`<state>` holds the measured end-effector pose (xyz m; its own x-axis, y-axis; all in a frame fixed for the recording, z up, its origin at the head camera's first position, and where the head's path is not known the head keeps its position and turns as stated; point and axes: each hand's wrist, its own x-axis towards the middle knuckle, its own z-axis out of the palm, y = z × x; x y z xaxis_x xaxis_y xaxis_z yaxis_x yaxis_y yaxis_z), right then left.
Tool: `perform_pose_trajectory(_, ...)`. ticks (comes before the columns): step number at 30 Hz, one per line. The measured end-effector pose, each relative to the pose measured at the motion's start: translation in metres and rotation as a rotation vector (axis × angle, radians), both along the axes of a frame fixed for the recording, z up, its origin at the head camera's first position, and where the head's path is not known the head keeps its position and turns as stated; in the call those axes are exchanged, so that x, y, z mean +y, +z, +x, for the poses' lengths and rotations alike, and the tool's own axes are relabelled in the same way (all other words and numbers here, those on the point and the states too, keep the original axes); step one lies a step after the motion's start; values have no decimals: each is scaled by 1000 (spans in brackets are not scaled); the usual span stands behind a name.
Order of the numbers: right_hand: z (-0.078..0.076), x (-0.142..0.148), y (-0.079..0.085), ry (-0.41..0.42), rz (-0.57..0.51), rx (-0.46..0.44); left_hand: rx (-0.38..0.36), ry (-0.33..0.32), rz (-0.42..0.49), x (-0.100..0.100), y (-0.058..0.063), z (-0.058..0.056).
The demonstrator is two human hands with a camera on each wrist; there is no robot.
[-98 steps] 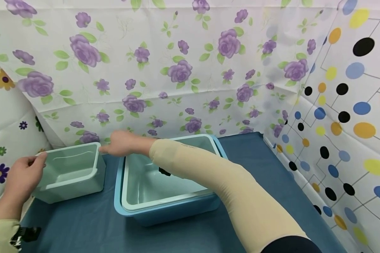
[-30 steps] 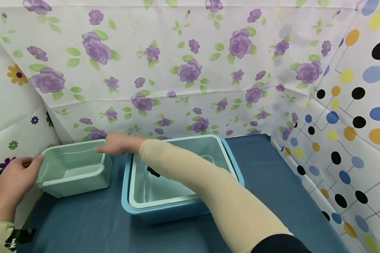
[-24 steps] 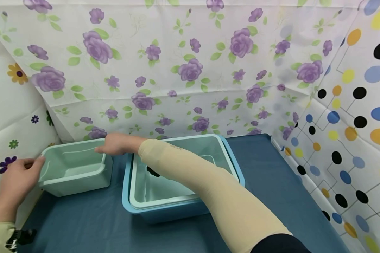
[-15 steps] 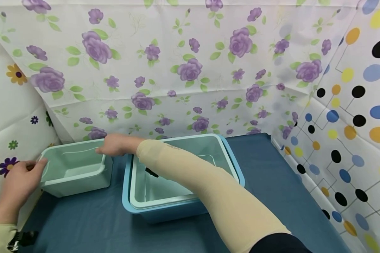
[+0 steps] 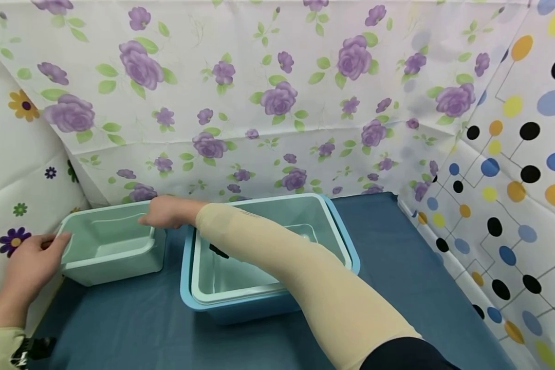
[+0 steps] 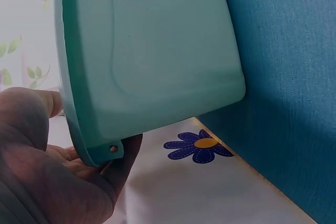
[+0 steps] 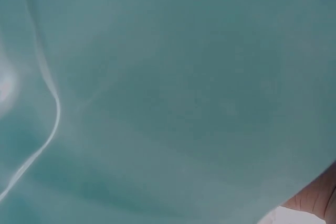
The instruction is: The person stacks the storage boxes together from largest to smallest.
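Note:
A small pale green plastic bin (image 5: pixel 106 267) stands at the left of the blue cloth in the head view, its inside bare. My left hand (image 5: pixel 34 262) grips its left end at the rim. In the left wrist view, that hand (image 6: pixel 58 166) wraps round the rim beside a small tab with a hole. My right arm reaches across to the bin's right end, where my right hand (image 5: pixel 166 211) holds the rim, one digit pointing inward over it. Green bin wall (image 7: pixel 173 93) fills most of the right wrist view, with only a bit of hand at the lower right corner.
A larger pale green bin (image 5: pixel 222 296) sits nested inside a blue bin (image 5: pixel 259 311) in the middle, partly hidden under my right forearm. Blue cloth (image 5: pixel 134 329) covers the table. Floral sheets (image 5: pixel 240 92) stand behind and at left, a dotted sheet (image 5: pixel 499 205) at right.
Since the oldest frame, my right hand has shifted left over the small bin's right rim, and the bin sits slightly farther back. The head view has also turned a little. Recently, hardly anything moved.

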<state>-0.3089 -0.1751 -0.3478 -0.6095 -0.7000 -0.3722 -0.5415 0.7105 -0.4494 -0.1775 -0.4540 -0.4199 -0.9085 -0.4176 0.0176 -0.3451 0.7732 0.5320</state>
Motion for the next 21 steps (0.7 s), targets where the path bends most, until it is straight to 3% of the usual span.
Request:
perform_pose_trajectory(8,2,-7,-5,2,-7,-48,9,-1,6,-3,-3,-1)
perform_pose_trajectory(15,8,-10,-6,-28,-20,-151,14,17,40,-7,-6,-2)
perform_pose_trajectory(21,13,-16,-5,-42,22,-139,16,35,40,-11,-7,-2)
